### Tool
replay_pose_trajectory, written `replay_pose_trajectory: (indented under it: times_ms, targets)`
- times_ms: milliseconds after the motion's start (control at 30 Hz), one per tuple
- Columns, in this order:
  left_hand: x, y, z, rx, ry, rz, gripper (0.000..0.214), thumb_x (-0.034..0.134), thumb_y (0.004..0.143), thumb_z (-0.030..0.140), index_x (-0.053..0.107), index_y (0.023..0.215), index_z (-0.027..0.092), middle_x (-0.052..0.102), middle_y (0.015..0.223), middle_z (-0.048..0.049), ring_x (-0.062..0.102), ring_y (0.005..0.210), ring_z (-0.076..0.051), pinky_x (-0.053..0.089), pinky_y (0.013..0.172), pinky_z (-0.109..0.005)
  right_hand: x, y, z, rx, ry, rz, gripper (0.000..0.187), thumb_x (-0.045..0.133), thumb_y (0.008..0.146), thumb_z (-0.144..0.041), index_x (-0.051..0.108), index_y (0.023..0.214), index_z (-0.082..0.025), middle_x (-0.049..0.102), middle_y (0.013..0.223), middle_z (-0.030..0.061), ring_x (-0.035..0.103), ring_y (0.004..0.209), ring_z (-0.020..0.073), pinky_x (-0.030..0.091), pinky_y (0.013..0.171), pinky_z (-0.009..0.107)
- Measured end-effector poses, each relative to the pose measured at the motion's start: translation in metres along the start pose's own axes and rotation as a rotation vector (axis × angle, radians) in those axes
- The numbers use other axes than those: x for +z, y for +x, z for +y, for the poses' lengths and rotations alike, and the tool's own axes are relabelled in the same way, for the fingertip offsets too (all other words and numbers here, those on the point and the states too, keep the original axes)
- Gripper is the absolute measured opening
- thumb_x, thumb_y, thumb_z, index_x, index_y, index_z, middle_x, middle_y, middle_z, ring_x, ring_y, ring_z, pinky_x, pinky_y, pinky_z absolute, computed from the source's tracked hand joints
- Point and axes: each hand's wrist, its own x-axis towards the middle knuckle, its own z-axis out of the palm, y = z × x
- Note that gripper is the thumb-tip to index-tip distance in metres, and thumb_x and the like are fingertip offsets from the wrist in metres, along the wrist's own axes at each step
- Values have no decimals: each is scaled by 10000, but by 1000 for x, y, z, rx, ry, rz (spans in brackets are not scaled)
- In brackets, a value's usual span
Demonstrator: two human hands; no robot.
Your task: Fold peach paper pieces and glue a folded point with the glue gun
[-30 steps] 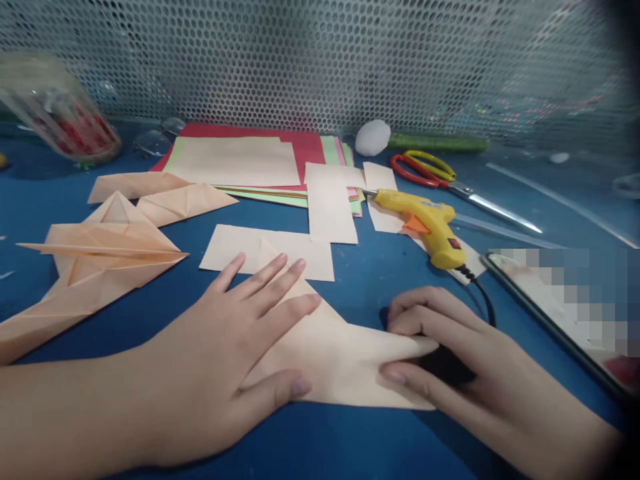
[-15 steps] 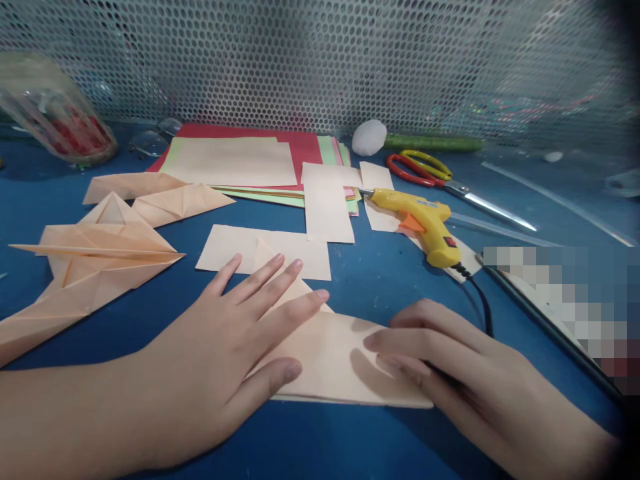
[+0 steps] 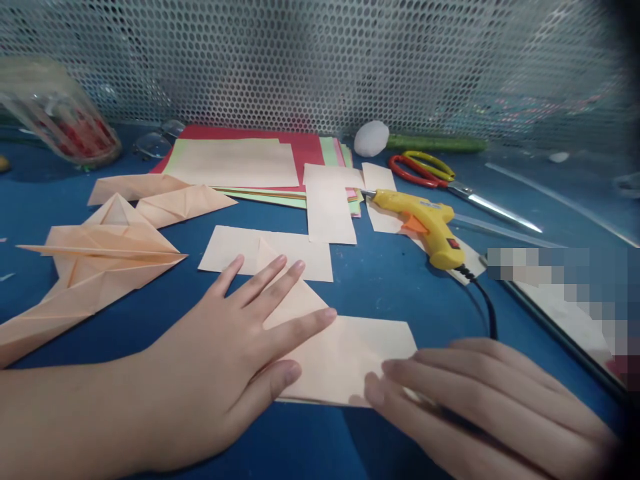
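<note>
A folded sheet of pale peach paper (image 3: 345, 347) lies on the blue tabletop in front of me, with a pointed flap reaching up behind my fingers. My left hand (image 3: 245, 340) rests flat across its left part, fingers spread. At the paper's lower right end is my right hand (image 3: 475, 400), slightly blurred. Its thumb and fingertips come close together on the paper there, and they hide that corner. Just beyond my left fingertips, a pale paper rectangle (image 3: 310, 257) lies partly under the flap's tip.
Folded peach paper pieces (image 3: 115, 260) lie at left. Behind are a stack of coloured paper (image 3: 235, 163), a white egg-shaped object (image 3: 371, 138) and scissors (image 3: 430, 172). A yellow glue gun (image 3: 425, 220) lies right of centre, its cord (image 3: 487, 300) running toward my right hand.
My right hand has shifted down along the paper's right end, its thumb now nearer the lower edge. The paper's upper right corner shows more plainly. My left hand stays pressed flat.
</note>
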Motion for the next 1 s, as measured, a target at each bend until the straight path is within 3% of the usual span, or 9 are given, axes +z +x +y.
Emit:
replay_pose_trajectory:
  times_ms: [133,300,400,500,633,833,1000]
  targets:
    - [4,3,8,-73,-11,27,480,418,1036,506,461,1493,367,418,1582,-22,283,1495,-337,248,1184,-595,0,15,3,-106,59,-8,387,319,1095,-116,692,1184,-171,765,1080,-10,681,1001,120,457,970,264]
    - [1,6,7,-81,-32,11,485,402,1045,493,434,1510,360,424,1578,-16,285,1497,-315,246,1193,-573,1,17,2,-85,45,-17,408,320,1101,-135,704,1203,-231,772,1112,-26,669,1101,97,453,1025,248]
    - [-4,4,0,-38,-25,-55,488,394,1055,454,396,1531,346,380,1597,-6,289,1497,-297,256,1194,-568,5,13,2,-58,39,24,440,311,1095,-122,710,1205,-274,754,1194,-51,629,1201,78,394,1124,236]
    - [-5,1,-6,40,25,-122,501,368,1067,416,335,1557,312,283,1625,7,276,1501,-289,282,1178,-599,6,11,5,-64,31,-1,454,325,1076,-93,693,1254,-291,726,1273,-53,607,1254,86,418,1135,256]
    - [-2,1,-9,71,44,-105,514,401,1062,423,336,1556,296,275,1623,7,275,1500,-290,282,1185,-583,2,10,10,-141,2,-52,446,338,1072,-93,642,1339,-282,687,1346,-23,586,1296,118,477,1101,286]
    - [-3,1,-9,84,77,-100,504,380,1074,446,335,1553,294,275,1619,11,282,1498,-286,300,1173,-583,0,9,11,-173,-78,-75,446,328,1085,-112,600,1376,-313,661,1381,-34,548,1332,106,450,1113,290]
    - [-8,1,-9,80,39,-129,613,362,1045,617,328,1558,282,271,1617,-18,281,1493,-324,280,1170,-623,2,11,10,-160,-61,-66,414,359,1083,-138,631,1345,-308,696,1332,-21,581,1302,124,506,1075,294]
